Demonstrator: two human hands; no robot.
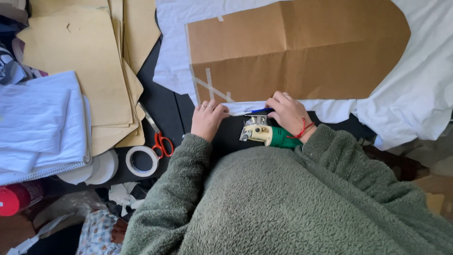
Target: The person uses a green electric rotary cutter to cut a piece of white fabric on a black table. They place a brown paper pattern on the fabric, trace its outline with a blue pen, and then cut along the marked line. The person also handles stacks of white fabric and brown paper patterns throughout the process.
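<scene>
Head view, near edge: frame bottom is filled by a green fleece sleeve and torso [283,203]. Just beyond, a green-and-cream electric cutter [265,133] is seen on the black table [165,106], blade end toward the cloth edge. Right hand [288,113] is laid over the cutter's far side, fingers spread down on the white fabric [415,94] near a blue pen-like item [258,111]; whether the cutter is actually gripped cannot be told. A red string is worn on that wrist. Left hand [207,118] is pressed flat, fingers relaxed, on the fabric edge, nothing grasped; 2 rings are visible.

Left of the hands: orange-handled scissors [158,137] and 1 roll of white tape [141,161] lie on the table, touching or nearly so. Further left, folded white cloth [42,123] is stacked over a spiral notebook edge. A red bottle [14,198] is seen at the lower left; its contents cannot be told.

Farther out: a brown paper pattern [302,47] with taped seams is laid on the white fabric. At far left, a stack of tan paper patterns [89,61] is fanned on the table.
</scene>
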